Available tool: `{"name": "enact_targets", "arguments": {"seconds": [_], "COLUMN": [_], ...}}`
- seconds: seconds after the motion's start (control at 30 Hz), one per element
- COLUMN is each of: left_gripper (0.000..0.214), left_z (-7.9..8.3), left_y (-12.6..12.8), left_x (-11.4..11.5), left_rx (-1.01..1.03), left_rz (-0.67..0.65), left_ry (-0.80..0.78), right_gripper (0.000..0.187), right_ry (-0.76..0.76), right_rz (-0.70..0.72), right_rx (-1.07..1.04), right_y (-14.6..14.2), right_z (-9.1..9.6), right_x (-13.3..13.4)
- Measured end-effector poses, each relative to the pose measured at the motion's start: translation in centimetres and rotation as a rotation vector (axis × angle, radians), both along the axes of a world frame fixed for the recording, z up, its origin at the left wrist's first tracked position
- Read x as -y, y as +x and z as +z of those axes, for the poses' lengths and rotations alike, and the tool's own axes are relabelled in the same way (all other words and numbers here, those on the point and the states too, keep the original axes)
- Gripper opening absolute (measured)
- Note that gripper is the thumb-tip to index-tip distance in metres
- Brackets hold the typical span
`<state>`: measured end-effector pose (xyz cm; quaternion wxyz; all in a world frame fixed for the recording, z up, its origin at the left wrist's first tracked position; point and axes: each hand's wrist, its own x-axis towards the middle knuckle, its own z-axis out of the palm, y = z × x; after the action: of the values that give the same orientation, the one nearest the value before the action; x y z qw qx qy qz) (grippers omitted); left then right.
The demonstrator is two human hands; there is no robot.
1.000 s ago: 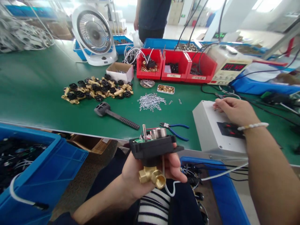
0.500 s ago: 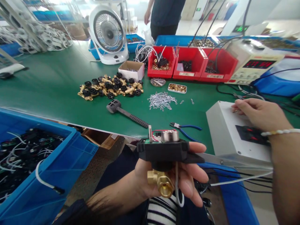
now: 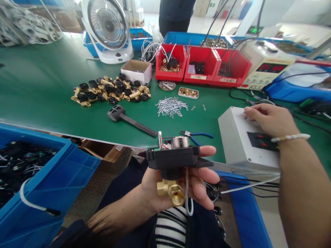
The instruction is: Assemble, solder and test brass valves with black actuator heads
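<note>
Resting in my left hand is a motorised brass valve, its black housing uncovered so that a metal motor and circuit board show on top. The brass body points down past my palm, and a white cable loops beneath it. My fingers reach under and around the assembly. Over at the right, my right hand pinches a small switch lever on top of a grey-white control box; the fingertips mostly hide the lever. Blue-handled cutters and a dark plastic mallet lie on the green bench between.
Brass fittings with black caps are heaped left of a pile of metal clips. Behind stand red bins, a white fan and a power supply. A blue crate is at lower left. Another person stands beyond.
The camera view has shifted, so the bench contents sit further left and slightly higher. My left hand still supports the valve, and my right hand stays at the control box.
</note>
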<state>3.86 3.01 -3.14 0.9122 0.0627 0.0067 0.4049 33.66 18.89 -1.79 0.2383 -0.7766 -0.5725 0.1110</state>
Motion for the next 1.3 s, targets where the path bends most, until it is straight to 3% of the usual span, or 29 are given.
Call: {"name": "enact_targets", "arguments": {"seconds": [0.83,1.0,1.1,1.3], "left_gripper": [0.042,0.037,0.043,0.044], "left_z": [0.5,-0.1,-0.3,0.9], "left_y": [0.1,0.2,0.2,0.0], "left_x": [-0.3,0.0,0.0,-0.1], "left_rx": [0.015,-0.035,-0.022,-0.058], "left_rz": [-0.039,-0.023,-0.078,-0.165], "left_ry": [-0.027,-0.024,0.003,-0.013], "right_gripper": [0.008,0.009,0.011,0.006], "right_ry": [-0.006,-0.038,-0.020,0.000], "right_rz": [0.022,0.119,0.203,0.148], "right_rx": [0.042,0.067,0.047,0.020], "right_y": [0.8,1.2,1.6,1.1], "right_z": [-0.5,-0.8,-1.1,-0.7], "right_x": [-0.5,-0.4,-0.5,-0.3]}}
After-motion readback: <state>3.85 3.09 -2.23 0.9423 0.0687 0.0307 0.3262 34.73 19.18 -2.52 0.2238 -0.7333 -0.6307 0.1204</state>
